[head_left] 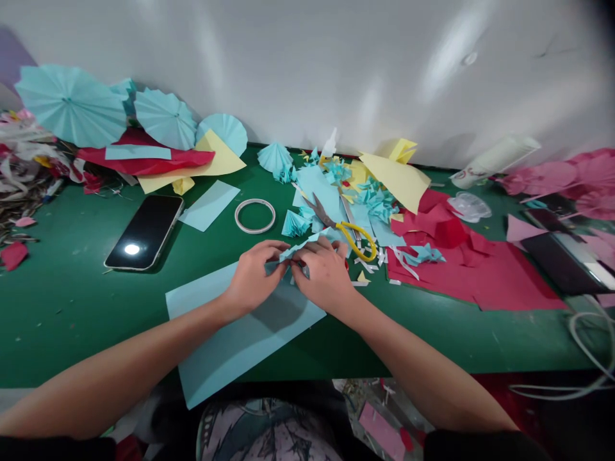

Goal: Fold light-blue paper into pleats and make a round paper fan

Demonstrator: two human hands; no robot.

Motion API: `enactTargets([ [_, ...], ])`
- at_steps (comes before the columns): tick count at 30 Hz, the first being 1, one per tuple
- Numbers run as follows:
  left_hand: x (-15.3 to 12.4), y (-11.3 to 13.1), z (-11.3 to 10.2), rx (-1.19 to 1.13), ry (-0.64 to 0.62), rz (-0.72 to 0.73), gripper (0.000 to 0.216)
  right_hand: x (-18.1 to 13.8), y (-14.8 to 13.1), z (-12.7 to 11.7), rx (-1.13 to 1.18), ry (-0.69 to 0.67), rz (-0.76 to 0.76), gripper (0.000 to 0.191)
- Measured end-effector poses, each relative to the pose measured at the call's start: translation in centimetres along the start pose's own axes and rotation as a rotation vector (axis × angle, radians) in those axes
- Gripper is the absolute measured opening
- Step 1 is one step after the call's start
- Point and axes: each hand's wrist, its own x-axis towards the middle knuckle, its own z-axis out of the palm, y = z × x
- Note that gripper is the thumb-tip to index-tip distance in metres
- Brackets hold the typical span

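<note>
My left hand [253, 276] and my right hand [323, 272] meet over the middle of the green table [72, 301]. Both pinch a small pleated piece of light blue paper [294, 251] between their fingertips. A large light blue sheet [230, 346] lies flat under the hands and reaches the table's near edge. Scissors with yellow handles [353, 235] lie just beyond my right hand, on a heap of blue and yellow paper scraps [355, 189].
A black phone [144, 232] lies at the left, a tape ring [254, 216] behind my hands. Blue paper fans [72, 105] lean on the wall at the back left. Red sheets [461, 262] cover the right side, beside a dark device [562, 259] and a white cable [590, 355].
</note>
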Motion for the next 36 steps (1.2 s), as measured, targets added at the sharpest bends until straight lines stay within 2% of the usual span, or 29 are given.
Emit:
enactTargets([
  [8, -0.03, -0.42, 0.05, 0.023, 0.001, 0.007, 0.008, 0.06, 0.15, 0.11, 0.010, -0.046, 0.015, 0.016],
  [17, -0.02, -0.56, 0.12, 0.033, 0.009, 0.056, 0.009, 0.18, 0.08, 0.23, 0.024, -0.022, 0.001, 0.019],
  [27, -0.08, -0.43, 0.17, 0.033, 0.029, 0.065, 0.010, 0.25, 0.05, 0.23, 0.081, -0.050, 0.053, 0.018],
  [36, -0.21, -0.32, 0.50, 0.018, 0.040, 0.043, 0.011, 0.15, -0.07, 0.73, 0.133, 0.006, 0.100, 0.017],
])
